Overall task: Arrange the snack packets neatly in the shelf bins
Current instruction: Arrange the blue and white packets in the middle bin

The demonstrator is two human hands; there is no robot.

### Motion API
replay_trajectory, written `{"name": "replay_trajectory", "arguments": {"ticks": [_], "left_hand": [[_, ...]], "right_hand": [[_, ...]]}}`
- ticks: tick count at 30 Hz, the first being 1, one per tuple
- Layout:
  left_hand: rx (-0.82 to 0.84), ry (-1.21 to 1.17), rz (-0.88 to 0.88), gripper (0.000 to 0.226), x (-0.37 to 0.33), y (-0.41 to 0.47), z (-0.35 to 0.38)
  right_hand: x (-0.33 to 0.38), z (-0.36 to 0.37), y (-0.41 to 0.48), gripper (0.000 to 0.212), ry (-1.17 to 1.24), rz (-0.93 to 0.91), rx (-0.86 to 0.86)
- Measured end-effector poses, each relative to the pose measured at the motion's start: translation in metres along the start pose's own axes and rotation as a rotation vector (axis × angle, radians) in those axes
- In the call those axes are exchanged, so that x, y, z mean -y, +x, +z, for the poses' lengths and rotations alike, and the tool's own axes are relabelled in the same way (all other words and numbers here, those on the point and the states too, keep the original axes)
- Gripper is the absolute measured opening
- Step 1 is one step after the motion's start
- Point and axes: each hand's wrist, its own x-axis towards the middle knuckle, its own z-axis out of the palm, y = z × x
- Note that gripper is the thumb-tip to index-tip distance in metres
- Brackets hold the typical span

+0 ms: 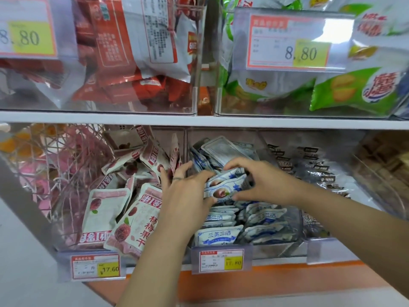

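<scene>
Both hands are in the middle clear bin (294, 244) on the lower shelf, which is filled with blue-and-white snack packets (218, 237). My left hand (184, 196) and my right hand (263, 181) together hold a small stack of blue-and-white packets (225, 185) from either side, above the rows lying in the bin. My left thumb and fingers curl round the stack's left end, and my right thumb and fingers pinch its right end. More loose blue-and-white packets (221, 149) lie heaped at the back of the bin.
The bin to the left holds jumbled pink-and-white packets (124, 209). A bin of dark packets (314, 165) stands to the right. Upper shelf bins hold red packets (124, 52) and green packets (345, 89). Price tags (221, 261) hang on the bin fronts. A wire basket (59, 165) sits at far left.
</scene>
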Motion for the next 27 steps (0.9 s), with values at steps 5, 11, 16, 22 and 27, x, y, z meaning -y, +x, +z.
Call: {"name": "replay_trajectory", "arguments": {"ticks": [5, 11, 16, 22, 27], "left_hand": [[-0.051, -0.358, -0.002, 0.055, 0.005, -0.001, 0.0], [-0.328, -0.958, -0.304, 0.027, 0.012, -0.007, -0.014], [-0.357, -1.054, -0.395, 0.026, 0.015, -0.01, -0.016], [-0.37, -1.094, -0.416, 0.025, 0.017, -0.01, -0.02], [-0.386, -1.117, -0.422, 0.025, 0.02, -0.012, -0.024]], "right_hand": [[0.002, -0.001, 0.017, 0.04, -0.214, -0.036, 0.018], [0.023, 0.002, 0.031, 0.045, -0.73, -0.057, 0.099], [0.027, 0.015, 0.061, 0.046, -0.749, -0.092, 0.203], [0.019, 0.025, 0.073, 0.053, -0.696, -0.116, 0.203], [0.012, 0.037, 0.08, 0.04, -0.684, -0.116, 0.165]]}}
